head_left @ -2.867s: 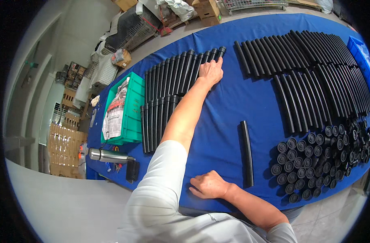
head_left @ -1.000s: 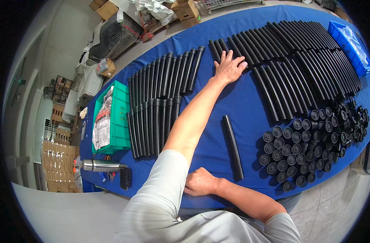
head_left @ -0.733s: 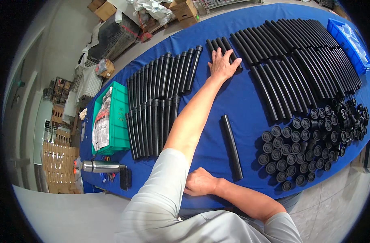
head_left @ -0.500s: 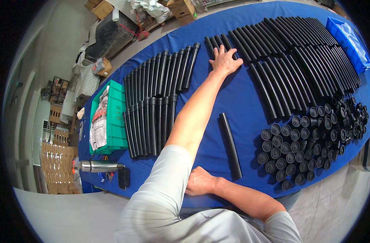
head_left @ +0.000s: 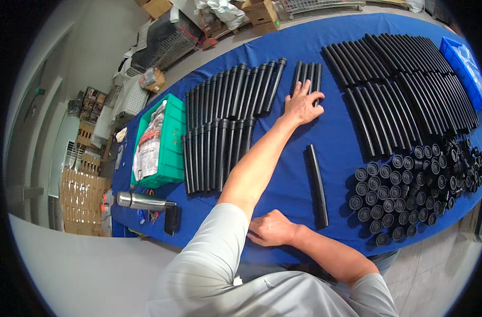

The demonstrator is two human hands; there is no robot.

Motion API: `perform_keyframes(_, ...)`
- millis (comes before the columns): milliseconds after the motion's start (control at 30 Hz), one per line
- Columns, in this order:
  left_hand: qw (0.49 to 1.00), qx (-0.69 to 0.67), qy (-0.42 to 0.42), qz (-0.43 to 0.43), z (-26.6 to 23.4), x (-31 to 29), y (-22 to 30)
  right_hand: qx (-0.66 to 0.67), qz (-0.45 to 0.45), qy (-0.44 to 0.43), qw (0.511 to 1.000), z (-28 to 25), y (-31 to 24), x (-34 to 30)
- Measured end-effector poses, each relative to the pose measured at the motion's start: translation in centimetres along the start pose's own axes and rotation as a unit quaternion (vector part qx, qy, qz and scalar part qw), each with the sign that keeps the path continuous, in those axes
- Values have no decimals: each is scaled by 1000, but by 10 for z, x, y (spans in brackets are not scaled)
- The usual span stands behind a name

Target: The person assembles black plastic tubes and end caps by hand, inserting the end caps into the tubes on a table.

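My left hand [head_left: 302, 103] reaches far forward, its fingers and thumb curled over a small bunch of plain black tubes [head_left: 305, 72] lying side by side on the blue cloth. Its palm covers their near ends. Close to the near table edge, my right hand [head_left: 273, 228] is closed in a loose fist; whatever its fingers may hold is hidden. A single black tube [head_left: 318, 186] lies between the hands and to the right. Left of my left hand are two rows of black tubes with wider collars at their far ends [head_left: 225, 95].
Plain black tubes [head_left: 378, 113] fill the far right in rows. Nearer are many round black fittings [head_left: 379, 203]. A blue bin [head_left: 465, 66] stands at the right edge. At left are a green crate [head_left: 171, 142] with newspaper, a steel flask [head_left: 143, 201] and a dark case [head_left: 171, 220].
The tubes under my left hand are squeezed closer together and drawn slightly nearer. My left hand has moved nearer and slightly left. The whole view has shifted.
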State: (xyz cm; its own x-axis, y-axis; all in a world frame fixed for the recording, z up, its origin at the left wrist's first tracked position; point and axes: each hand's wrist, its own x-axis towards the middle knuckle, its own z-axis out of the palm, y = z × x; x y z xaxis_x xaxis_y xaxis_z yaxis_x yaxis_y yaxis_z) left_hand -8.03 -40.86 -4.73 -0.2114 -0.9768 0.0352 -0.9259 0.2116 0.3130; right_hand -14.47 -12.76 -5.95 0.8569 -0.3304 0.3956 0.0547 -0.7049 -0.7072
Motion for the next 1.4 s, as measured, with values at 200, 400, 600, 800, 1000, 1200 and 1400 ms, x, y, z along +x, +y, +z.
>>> perform_keyframes(200,1000,-3,-15,-10,-11,-52,-15,-58,-52,46,996,0,-3,-3)
perform_keyframes(400,999,-20,-22,-29,-14,-99,-12,-243,57,313,916,-43,-27,-30)
perform_keyframes(600,998,-16,-18,-59,-17,-147,-6,-364,344,197,843,-70,-43,-70)
perform_keyframes(800,998,-25,-1,-65,-14,-206,21,-314,461,114,822,-61,-44,-78)
perform_keyframes(1000,998,-48,30,-25,3,-276,62,-298,429,199,829,-47,-27,-97)
perform_keyframes(1200,951,-244,90,166,34,-302,44,-304,408,250,824,-54,-25,-112)
perform_keyframes(1400,984,-136,5,112,18,-309,69,-290,400,265,828,-54,-23,-111)
